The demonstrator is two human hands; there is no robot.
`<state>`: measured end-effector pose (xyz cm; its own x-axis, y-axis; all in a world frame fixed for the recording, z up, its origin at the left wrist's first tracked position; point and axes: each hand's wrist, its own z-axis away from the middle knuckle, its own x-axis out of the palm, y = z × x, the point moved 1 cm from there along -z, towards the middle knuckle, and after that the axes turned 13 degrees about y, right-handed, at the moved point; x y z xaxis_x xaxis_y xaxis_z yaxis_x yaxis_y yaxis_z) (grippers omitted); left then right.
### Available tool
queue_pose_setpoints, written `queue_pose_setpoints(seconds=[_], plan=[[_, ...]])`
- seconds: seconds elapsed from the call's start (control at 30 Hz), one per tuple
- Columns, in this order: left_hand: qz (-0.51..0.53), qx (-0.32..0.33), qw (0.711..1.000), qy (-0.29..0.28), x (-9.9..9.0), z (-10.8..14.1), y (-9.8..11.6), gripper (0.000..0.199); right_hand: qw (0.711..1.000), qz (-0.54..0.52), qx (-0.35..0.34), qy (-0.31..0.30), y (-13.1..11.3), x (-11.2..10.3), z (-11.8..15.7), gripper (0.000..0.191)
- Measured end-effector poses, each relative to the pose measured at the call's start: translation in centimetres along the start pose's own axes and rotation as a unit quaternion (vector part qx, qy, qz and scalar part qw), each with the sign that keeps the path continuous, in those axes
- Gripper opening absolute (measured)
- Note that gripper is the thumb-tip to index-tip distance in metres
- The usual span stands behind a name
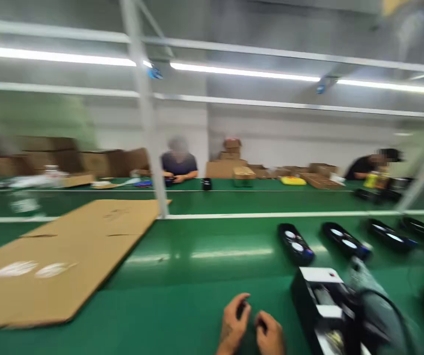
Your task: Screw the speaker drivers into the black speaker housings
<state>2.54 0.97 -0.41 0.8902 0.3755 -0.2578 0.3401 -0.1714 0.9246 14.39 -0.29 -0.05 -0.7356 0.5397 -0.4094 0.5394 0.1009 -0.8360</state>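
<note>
My left hand point(233, 324) and my right hand point(271, 337) are close together at the bottom edge, low over the green belt point(197, 305). The left fingers pinch a small dark part point(241, 309). The right fingers curl next to it, and motion blur hides whether they hold anything. Just right of my hands stands an open black box point(319, 308) with a white label on top. A grey cloth-like bundle point(376, 303) with a dark cable lies against it.
Several black oblong devices point(295, 244) lie in a row on the belt, running right. A large flat cardboard sheet point(59, 261) covers the left. A white frame post point(148, 123) rises mid-belt. Two people point(179, 165) work at the far side among cartons point(234, 167).
</note>
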Motion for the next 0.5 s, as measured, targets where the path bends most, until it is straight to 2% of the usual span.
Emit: queue_pose_setpoints(seconds=[0.03, 0.1, 0.23, 0.33, 0.5], plan=[[0.01, 0.005, 1.0, -0.022, 0.6, 0.0, 0.0, 0.047, 1.0, 0.016, -0.003, 0.003, 1.2, -1.3, 0.2, 0.024], [0.02, 0.011, 0.999, -0.045, 1.1, -0.6, -0.2, 0.052, 0.999, 0.037, -0.018, 0.008, 2.5, -2.5, 0.4, 0.026], [0.012, 0.031, 0.998, -0.062, 0.7, -2.1, -0.3, 0.044, 0.998, 0.052, -0.038, 0.029, 2.6, -1.8, 0.1, 0.023], [0.001, 0.052, 0.997, -0.065, 0.4, -1.9, 0.3, 0.041, 0.997, 0.05, -0.046, 0.032, 2.3, -1.5, 0.2, 0.023], [-0.015, 0.079, 0.994, -0.072, 0.6, -1.6, 1.0, 0.037, 0.998, 0.04, -0.05, 0.023, 2.2, -2.2, 0.3, 0.024]])
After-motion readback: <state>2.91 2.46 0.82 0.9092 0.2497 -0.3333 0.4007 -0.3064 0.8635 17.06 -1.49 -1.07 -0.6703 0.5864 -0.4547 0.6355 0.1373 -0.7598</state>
